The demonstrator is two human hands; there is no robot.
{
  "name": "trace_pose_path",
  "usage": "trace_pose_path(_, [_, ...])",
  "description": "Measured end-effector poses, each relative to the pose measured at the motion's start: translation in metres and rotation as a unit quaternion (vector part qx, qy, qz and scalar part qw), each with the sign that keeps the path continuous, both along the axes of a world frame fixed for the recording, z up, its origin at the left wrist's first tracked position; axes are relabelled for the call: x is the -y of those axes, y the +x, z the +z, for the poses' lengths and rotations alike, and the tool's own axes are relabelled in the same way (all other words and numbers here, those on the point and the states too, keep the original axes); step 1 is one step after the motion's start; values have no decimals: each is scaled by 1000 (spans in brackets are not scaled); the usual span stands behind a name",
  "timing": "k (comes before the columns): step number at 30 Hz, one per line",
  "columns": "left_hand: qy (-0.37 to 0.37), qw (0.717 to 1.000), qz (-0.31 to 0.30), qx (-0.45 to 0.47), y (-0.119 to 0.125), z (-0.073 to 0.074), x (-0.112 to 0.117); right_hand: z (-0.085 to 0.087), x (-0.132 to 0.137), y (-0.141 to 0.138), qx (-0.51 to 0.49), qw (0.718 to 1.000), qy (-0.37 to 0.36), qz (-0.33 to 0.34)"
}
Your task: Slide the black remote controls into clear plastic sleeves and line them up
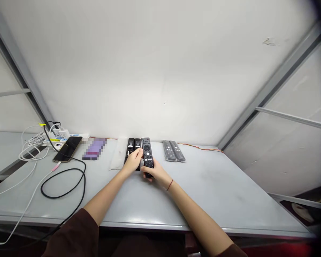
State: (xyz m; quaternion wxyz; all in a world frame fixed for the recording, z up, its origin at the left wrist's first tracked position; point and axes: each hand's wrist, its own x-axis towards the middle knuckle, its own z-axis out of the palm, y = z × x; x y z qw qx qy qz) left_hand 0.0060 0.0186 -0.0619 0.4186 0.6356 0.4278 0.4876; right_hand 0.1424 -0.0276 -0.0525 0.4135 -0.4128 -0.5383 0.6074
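A black remote control (147, 147) is held upright between my hands, its button side facing me. My right hand (157, 171) is closed around its lower end, thumb across the front. The fingers of my left hand (133, 160) are closed at its left edge, with the thumb by the buttons; the fingertips are partly hidden. Just left of it, two more black remotes lie side by side, one remote (131, 143) and another remote (137, 143), with white labels showing and their lower parts covered by my left hand.
Two remotes in clear plastic sleeves (173, 150) lie to the right. A clear plastic bag (118, 157) lies left of the remotes. Farther left are a pixelated purple item (95, 149), a phone (68, 149), a power strip (76, 135) and a looped black cable (84, 178).
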Motion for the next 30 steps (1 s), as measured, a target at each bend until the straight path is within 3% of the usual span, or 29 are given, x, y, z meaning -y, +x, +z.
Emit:
trace_pose_path(3, [42,984,103,-139,-24,8,-8,-1,-1,0,20,999,2,-34])
trace_pose_path(5, [52,945,217,-239,-46,9,-17,-2,-4,3,31,998,-1,-56])
trace_pose_path(7, [12,892,289,-347,-67,7,-25,-4,-6,5,39,997,-4,-68])
trace_pose_path(9, [-70,858,289,-419,-84,1,-32,-5,-7,5,45,997,-6,-67])
trace_pose_path(12, [-142,852,247,-440,-96,-9,-37,-4,-5,4,50,997,-7,-56])
trace_pose_path(14, [-147,874,261,-383,-97,-13,-37,-3,-4,3,57,997,-2,-45])
trace_pose_path(17, [-129,921,322,-177,-95,-13,-38,0,-2,3,74,997,13,-23])
trace_pose_path(20, [-80,930,358,-15,-91,-6,-40,2,-1,7,111,994,17,1])
trace_pose_path(23, [-84,917,356,159,-85,5,-43,5,0,10,161,986,20,41])
trace_pose_path(26, [-113,862,298,394,-77,13,-44,7,3,11,182,980,35,77])
trace_pose_path(30, [-132,830,252,479,-69,14,-41,6,4,11,190,974,52,109])
